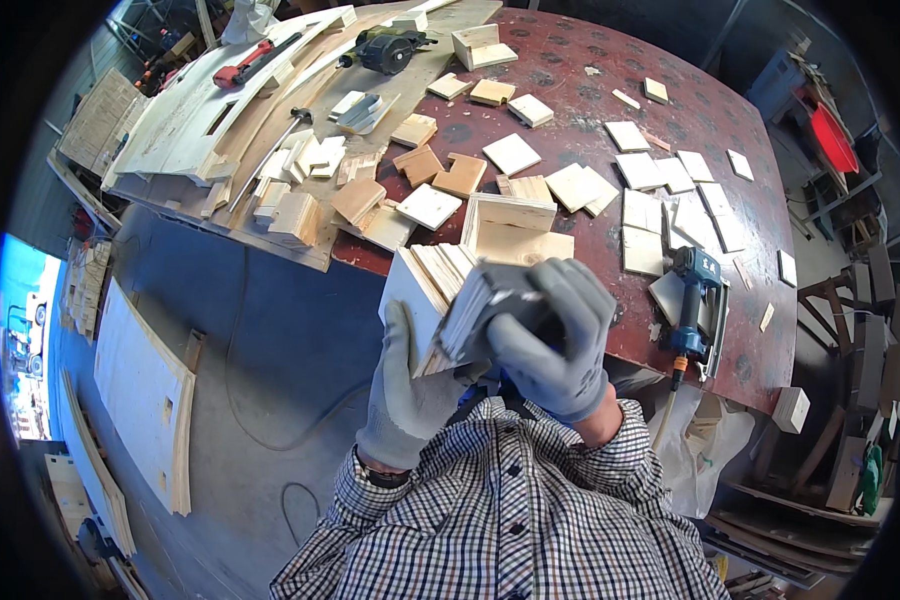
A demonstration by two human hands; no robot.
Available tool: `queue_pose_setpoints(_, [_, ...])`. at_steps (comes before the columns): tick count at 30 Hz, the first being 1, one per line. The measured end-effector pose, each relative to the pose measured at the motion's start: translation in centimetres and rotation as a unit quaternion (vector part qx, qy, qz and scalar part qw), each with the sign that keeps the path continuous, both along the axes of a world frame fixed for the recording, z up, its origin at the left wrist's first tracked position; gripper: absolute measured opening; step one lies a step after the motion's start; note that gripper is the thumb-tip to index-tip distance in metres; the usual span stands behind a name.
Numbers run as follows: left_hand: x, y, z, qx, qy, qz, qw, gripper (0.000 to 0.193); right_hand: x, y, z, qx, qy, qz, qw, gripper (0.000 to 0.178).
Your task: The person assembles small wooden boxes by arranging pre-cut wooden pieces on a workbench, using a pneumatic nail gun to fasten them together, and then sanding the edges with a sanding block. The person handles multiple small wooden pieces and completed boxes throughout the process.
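My left hand (395, 400), in a grey glove, grips a pale plywood block (408, 285) with layered edges in front of my chest. My right hand (565, 350), gloved too, is wrapped around a dark-faced sanding block (475, 300) with pale layered sides. The sanding block lies against the right side of the plywood block, and I cannot tell exactly where they touch. Just beyond my hands, an L-shaped wooden piece (515, 218) rests at the table's near edge. The fingertips of my left hand are partly hidden behind the plywood block.
Many small wooden squares (640, 210) lie scattered over the dark red table (570, 70). A blue nail gun (690, 300) with a hose sits at right. Large plywood panels (180, 135) at far left carry a red tool (242, 68); a dark green power tool (388, 50) is nearby.
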State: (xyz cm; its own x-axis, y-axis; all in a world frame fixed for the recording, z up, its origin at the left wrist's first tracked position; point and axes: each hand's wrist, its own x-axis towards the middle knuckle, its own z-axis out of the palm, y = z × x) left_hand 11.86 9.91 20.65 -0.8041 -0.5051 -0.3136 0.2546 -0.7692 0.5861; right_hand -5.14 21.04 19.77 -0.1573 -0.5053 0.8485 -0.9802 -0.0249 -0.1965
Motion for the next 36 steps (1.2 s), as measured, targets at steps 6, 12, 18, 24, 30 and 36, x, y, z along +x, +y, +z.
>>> queue_pose_setpoints(6, [2.1,-0.6,-2.6,-0.088,0.010,0.028,0.996,0.073,-1.8,1.8,3.4,0.022,-0.316,0.061,0.947,0.074])
queue_pose_setpoints(12, [4.4,-1.3,-6.4,-0.011,0.089,-0.013,0.996,0.074,1.9,1.5,4.8,0.157,-0.138,0.227,0.951,0.061])
queue_pose_setpoints(18, [6.1,-2.2,-7.9,-0.018,0.207,0.017,0.978,0.085,-2.3,1.1,-2.3,0.138,-0.307,0.024,0.942,0.069])
queue_pose_setpoints(24, [5.6,-1.9,-5.5,-0.087,0.063,0.009,0.994,0.098,2.1,0.9,2.6,0.022,-0.203,0.244,0.948,0.074])
queue_pose_setpoints(30, [5.7,-1.3,-4.8,-0.066,0.096,0.013,0.993,0.108,1.2,-0.4,-1.5,0.014,-0.253,0.118,0.960,0.071])
queue_pose_setpoints(36, [3.5,-1.4,-1.8,-0.366,-0.040,0.101,0.924,0.127,-0.4,1.9,1.3,0.043,-0.468,0.140,0.871,0.074])
